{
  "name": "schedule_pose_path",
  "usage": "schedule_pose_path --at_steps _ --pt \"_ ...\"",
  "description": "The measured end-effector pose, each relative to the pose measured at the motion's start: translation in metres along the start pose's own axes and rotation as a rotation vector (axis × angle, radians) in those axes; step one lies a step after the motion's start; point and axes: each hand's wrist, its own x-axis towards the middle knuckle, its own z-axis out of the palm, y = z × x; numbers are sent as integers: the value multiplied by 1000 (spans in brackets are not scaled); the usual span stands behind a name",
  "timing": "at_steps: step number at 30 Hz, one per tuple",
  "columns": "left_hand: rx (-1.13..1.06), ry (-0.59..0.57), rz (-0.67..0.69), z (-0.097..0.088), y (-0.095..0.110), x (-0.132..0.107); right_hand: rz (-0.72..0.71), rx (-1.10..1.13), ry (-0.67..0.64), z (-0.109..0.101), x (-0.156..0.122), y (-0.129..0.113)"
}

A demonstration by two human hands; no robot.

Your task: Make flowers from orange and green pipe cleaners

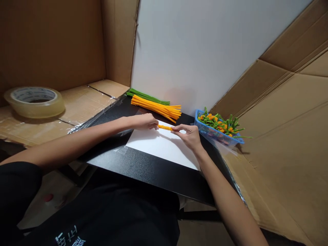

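My left hand (146, 121) and my right hand (187, 134) each pinch one end of a short orange pipe cleaner (165, 127), held level just above a white sheet of paper (159, 147) on a black table (143, 171). Both hands are closed on it. Behind the hands lies a bundle of orange pipe cleaners (157, 108), with a bundle of green ones (147, 96) beside it against the white wall.
A blue basket (217, 135) with several finished orange-and-green pieces stands at the right of the table. A roll of clear tape (34, 101) sits on cardboard at the far left. Cardboard walls enclose the left and right sides.
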Motion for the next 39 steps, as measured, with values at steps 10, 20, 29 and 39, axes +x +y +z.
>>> schedule_pose_path --at_steps 10,20,29,39 --pt "368 146 22 26 24 1 169 226 -13 18 -5 -2" --pt "568 169 141 39 28 2 242 279 -44 26 -6 -7" --pt "793 464 138 12 3 -5 400 361 60 16 2 9" --pt "864 461 338 19 12 -6 596 523 -48 20 -3 -8"
